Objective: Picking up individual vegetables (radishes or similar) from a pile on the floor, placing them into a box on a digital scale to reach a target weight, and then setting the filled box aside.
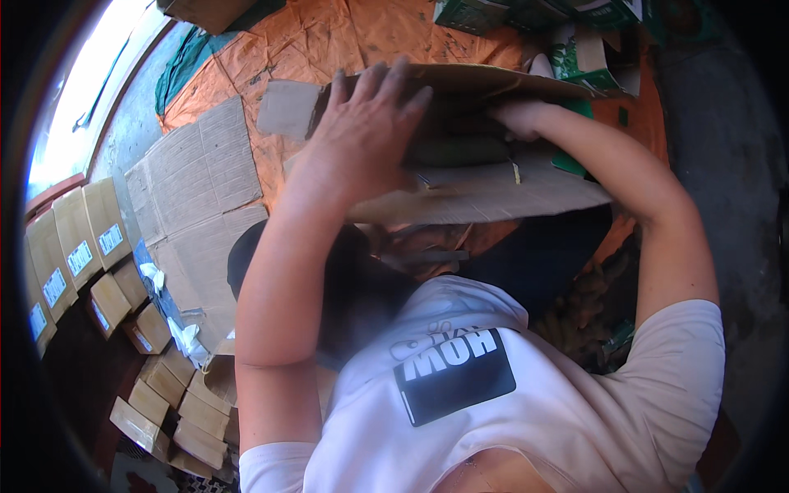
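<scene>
An open cardboard box (493, 193) rests in front of me, its near flap folded out toward my lap. My left hand (366, 140) is over the box's left end, with its fingers spread apart and the tips at the far panel's upper edge. It is slightly blurred and grips nothing that I can see. My right hand (522, 119) reaches in from the right, under the far panel. Its fingers are partly lost in the shade there, so what they touch cannot be made out. A dark greenish, rounded thing (460, 150) lies inside the box.
An orange tarp (288, 41) covers the floor, with a flattened cardboard sheet (197, 164) on the left. Closed brown cartons (78, 238) with white labels and smaller brown boxes (197, 419) are stacked at the left. Green printed cartons (579, 62) stand at the far right.
</scene>
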